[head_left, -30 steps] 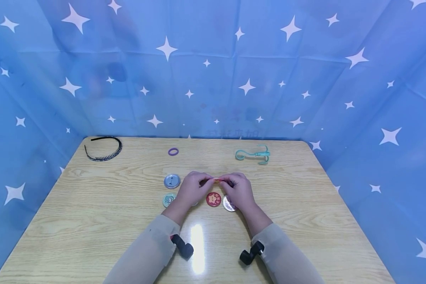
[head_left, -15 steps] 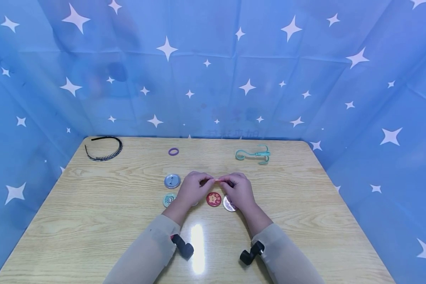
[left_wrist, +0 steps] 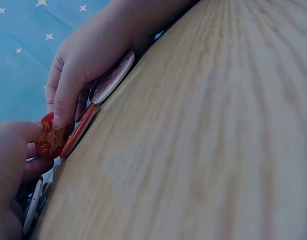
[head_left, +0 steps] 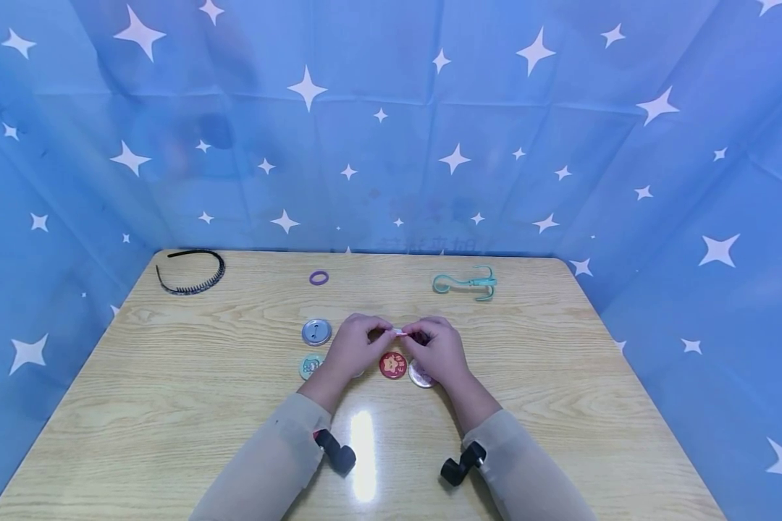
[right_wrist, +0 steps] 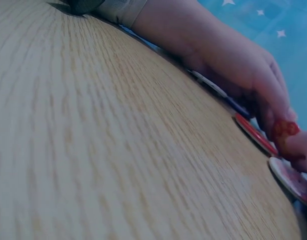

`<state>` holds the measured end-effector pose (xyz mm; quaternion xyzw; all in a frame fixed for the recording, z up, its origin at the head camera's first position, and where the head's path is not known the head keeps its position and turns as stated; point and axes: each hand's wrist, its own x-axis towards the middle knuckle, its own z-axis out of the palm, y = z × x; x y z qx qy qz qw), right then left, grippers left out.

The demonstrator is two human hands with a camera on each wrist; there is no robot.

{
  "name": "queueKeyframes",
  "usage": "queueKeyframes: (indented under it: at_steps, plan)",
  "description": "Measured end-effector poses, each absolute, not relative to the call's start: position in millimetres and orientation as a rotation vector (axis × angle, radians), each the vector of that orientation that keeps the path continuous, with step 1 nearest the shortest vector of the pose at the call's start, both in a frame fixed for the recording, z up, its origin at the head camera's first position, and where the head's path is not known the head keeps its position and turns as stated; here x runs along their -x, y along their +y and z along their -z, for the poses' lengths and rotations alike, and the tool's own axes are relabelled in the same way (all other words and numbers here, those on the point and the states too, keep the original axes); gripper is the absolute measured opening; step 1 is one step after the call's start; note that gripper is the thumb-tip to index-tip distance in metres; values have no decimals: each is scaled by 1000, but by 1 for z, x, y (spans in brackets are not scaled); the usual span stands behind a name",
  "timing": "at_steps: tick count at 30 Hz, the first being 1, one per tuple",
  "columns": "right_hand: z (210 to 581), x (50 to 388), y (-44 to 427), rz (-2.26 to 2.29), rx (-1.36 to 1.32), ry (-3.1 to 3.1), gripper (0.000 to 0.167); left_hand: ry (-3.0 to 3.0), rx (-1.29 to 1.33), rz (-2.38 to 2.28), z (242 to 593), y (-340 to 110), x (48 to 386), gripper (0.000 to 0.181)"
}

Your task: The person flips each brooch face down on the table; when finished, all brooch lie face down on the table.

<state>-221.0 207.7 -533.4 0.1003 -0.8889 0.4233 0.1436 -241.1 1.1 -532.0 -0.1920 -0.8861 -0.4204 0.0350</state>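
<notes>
Between both hands, a small red round badge (left_wrist: pixel 52 137) with gold characters is pinched at its edges; from the head view only a thin edge (head_left: pixel 399 332) of it shows. The left hand (head_left: pixel 355 346) grips its left side with thumb and fingers, and the right hand (head_left: pixel 439 350) grips its right side. Just below them on the table lies a red badge with a star figure (head_left: pixel 392 365). A pale round badge (head_left: pixel 421 375) is partly under the right hand. Left of the left hand are a teal badge (head_left: pixel 309 365), partly covered, and a silver-blue badge (head_left: pixel 316 332) showing its pin.
On the wooden table (head_left: pixel 169 405), a black toothed headband (head_left: pixel 198 288) lies at the far left, a purple ring (head_left: pixel 318 278) at the back middle, and a turquoise hooked item (head_left: pixel 472 282) at the back right. A blue starred cloth (head_left: pixel 365 145) stands behind.
The badge between the hands has tilted: its reddish face showed slightly a second ago, and a thin pale edge shows now. Both hands have stayed in nearly the same place.
</notes>
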Motion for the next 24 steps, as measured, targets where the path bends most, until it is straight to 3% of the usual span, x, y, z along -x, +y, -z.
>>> queueKeyframes:
  at_steps: [24]
  plan:
    - [534,222,211,-1137,-353,-2698,19,-2754,629,1250,532,1,243,25]
